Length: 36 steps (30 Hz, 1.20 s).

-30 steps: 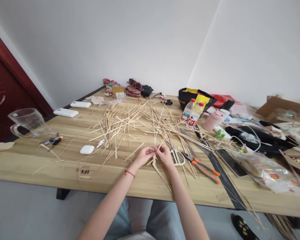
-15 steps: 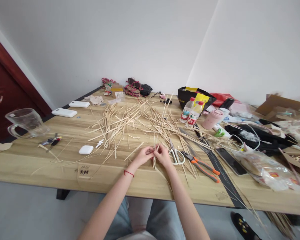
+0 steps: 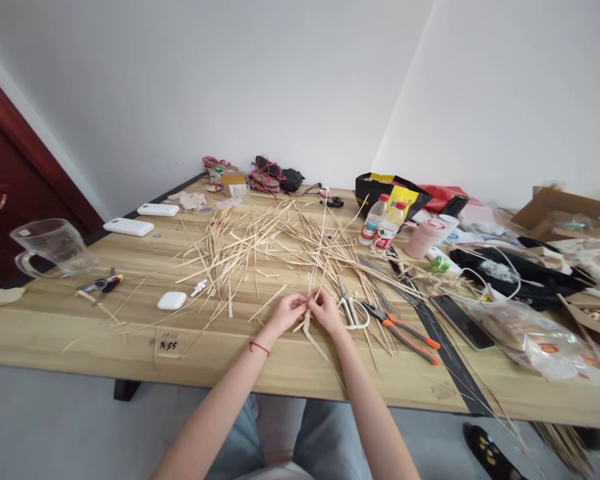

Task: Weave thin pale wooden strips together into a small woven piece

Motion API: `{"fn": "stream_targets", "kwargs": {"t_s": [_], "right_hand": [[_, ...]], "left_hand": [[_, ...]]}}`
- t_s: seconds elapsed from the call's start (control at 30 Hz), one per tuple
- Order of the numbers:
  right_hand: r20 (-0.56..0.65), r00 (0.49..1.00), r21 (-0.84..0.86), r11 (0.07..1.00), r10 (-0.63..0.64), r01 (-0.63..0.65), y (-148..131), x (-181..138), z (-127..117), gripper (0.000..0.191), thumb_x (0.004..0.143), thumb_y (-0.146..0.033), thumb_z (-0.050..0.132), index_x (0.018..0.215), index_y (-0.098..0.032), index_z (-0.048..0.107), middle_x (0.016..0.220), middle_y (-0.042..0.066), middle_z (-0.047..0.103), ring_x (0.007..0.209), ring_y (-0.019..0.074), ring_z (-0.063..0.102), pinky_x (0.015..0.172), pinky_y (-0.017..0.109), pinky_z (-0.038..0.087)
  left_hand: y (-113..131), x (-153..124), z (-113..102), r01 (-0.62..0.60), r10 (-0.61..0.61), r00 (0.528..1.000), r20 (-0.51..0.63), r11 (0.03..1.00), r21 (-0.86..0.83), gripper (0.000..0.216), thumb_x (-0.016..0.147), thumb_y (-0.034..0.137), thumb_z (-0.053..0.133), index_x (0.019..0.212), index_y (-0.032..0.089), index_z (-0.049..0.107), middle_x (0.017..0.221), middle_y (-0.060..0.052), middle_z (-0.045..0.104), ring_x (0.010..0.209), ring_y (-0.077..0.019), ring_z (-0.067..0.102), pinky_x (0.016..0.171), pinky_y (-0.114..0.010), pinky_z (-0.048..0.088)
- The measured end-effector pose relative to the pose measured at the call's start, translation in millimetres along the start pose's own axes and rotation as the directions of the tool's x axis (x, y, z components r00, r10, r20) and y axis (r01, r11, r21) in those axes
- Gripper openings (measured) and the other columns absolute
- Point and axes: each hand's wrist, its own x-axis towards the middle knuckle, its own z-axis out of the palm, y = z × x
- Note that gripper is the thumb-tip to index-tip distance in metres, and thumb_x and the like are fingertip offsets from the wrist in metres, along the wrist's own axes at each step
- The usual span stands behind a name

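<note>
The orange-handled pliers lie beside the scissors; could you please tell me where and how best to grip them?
I'd grip both handles, coming from the near right, probably with the right hand once free: the pliers lie flat, handles spread apart toward that side, while their dark nose points toward the scissors.

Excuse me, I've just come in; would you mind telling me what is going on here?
A person's left hand and right hand meet over the table, pinching a small, braided-looking piece of pale strips; thin strands extend away from the hands. Loose strips lie heaped beyond. Scissors and orange-handled pliers lie to the right, in neither hand.
</note>
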Motion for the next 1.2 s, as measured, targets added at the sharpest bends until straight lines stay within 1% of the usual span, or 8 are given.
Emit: {"fn": "stream_targets", "kwargs": {"t_s": [0.23, 0.37, 0.53, 0.63, 0.7, 0.87, 1.0, 1.2], "right_hand": [[0.0, 1.0, 0.062, 0.998, 0.01, -0.01, 4.1, 2.5, 1.9, 0.008, 0.069, -0.022, 0.052, 0.076, -0.02, 0.055, 0.062, -0.002, 0.054, 0.057, 0.0147, 0.048, 0.055, 0.026, 0.038], [0.03, 0.999, 0.132, 0.99, 0.038, -0.042, 4.2, 3.9, 1.3, 0.01, 0.071, -0.027, 0.054, 0.078, -0.02, 0.057, 0.065, -0.001, 0.056, 0.06, 0.0158, 0.051, 0.057, 0.027, 0.041], [0.096, 0.991, 0.244, 0.963, 0.095, -0.116, -1.1, 4.4, -2.7, 0.026, 0.074, -0.043, 0.061, 0.08, -0.018, 0.061, 0.066, 0.0, 0.057, 0.056, 0.0139, 0.05, 0.054, 0.026, 0.042], [0.127, 0.983, 0.323, 0.931, 0.133, -0.167, -3.2, 4.1, -5.2, 0.034, 0.071, -0.049, 0.066, 0.082, -0.017, 0.064, 0.059, -0.002, 0.054, 0.05, 0.0121, 0.047, 0.05, 0.026, 0.041], [0.105, 0.982, 0.364, 0.913, 0.158, -0.186, -3.3, 4.3, -6.0, 0.038, 0.067, -0.052, 0.07, 0.08, -0.017, 0.065, 0.057, -0.002, 0.054, 0.049, 0.0118, 0.047, 0.05, 0.026, 0.041], [0.052, 0.976, 0.44, 0.873, 0.212, -0.213, -1.7, 6.0, -6.0, 0.041, 0.058, -0.051, 0.077, 0.078, -0.017, 0.065, 0.058, -0.001, 0.06, 0.048, 0.0106, 0.049, 0.047, 0.024, 0.04], [0.023, 0.962, 0.508, 0.825, 0.272, -0.245, 0.8, 6.5, -6.0, 0.039, 0.059, -0.047, 0.077, 0.079, -0.018, 0.062, 0.051, -0.004, 0.055, 0.044, 0.0104, 0.049, 0.044, 0.023, 0.037], [0.059, 0.943, 0.552, 0.776, 0.327, -0.304, 3.8, 5.8, -4.9, 0.039, 0.057, -0.046, 0.078, 0.077, -0.018, 0.059, 0.05, -0.005, 0.054, 0.044, 0.0109, 0.05, 0.045, 0.023, 0.038]], "left_hand": [[0.5, -0.4, -0.4, 0.007, -0.007, 1.0, -0.006, 1.0, -0.007, 0.033, 0.068, 0.043, 0.071, 0.079, 0.014, 0.06, 0.071, -0.002, 0.064, 0.064, -0.013, 0.061, 0.056, -0.023, 0.049], [1.5, -0.2, -1.8, -0.017, 0.017, 1.0, 0.002, 1.0, 0.006, 0.034, 0.068, 0.044, 0.072, 0.078, 0.013, 0.061, 0.07, -0.002, 0.064, 0.063, -0.0132, 0.061, 0.056, -0.023, 0.049], [5.0, -0.2, -3.3, 0.002, -0.003, 1.0, -0.02, 1.0, -0.022, 0.034, 0.069, 0.044, 0.071, 0.08, 0.014, 0.061, 0.075, -0.003, 0.065, 0.065, -0.0137, 0.062, 0.058, -0.024, 0.051], [7.0, -0.4, -4.2, 0.011, -0.011, 1.0, -0.012, 0.999, -0.049, 0.033, 0.071, 0.044, 0.07, 0.084, 0.014, 0.062, 0.079, -0.004, 0.067, 0.067, -0.0148, 0.064, 0.061, -0.026, 0.053], [7.8, -0.4, -4.9, 0.012, -0.012, 1.0, -0.009, 0.999, -0.053, 0.033, 0.072, 0.043, 0.069, 0.087, 0.015, 0.062, 0.082, -0.004, 0.068, 0.069, -0.0154, 0.065, 0.063, -0.028, 0.054], [6.8, 0.7, -6.7, 0.017, -0.018, 1.0, -0.014, 0.999, -0.033, 0.032, 0.073, 0.042, 0.068, 0.089, 0.015, 0.063, 0.085, -0.004, 0.069, 0.071, -0.0162, 0.066, 0.066, -0.031, 0.055], [5.5, 1.5, -6.9, 0.007, -0.007, 1.0, -0.004, 0.999, -0.034, 0.03, 0.073, 0.04, 0.068, 0.089, 0.016, 0.064, 0.085, -0.004, 0.069, 0.072, -0.0157, 0.066, 0.068, -0.031, 0.054], [7.3, 0.0, -4.0, -0.013, 0.013, 0.999, 0.036, 1.0, -0.003, 0.028, 0.074, 0.04, 0.067, 0.087, 0.015, 0.065, 0.085, -0.004, 0.068, 0.07, -0.0155, 0.064, 0.065, -0.028, 0.054]]}}
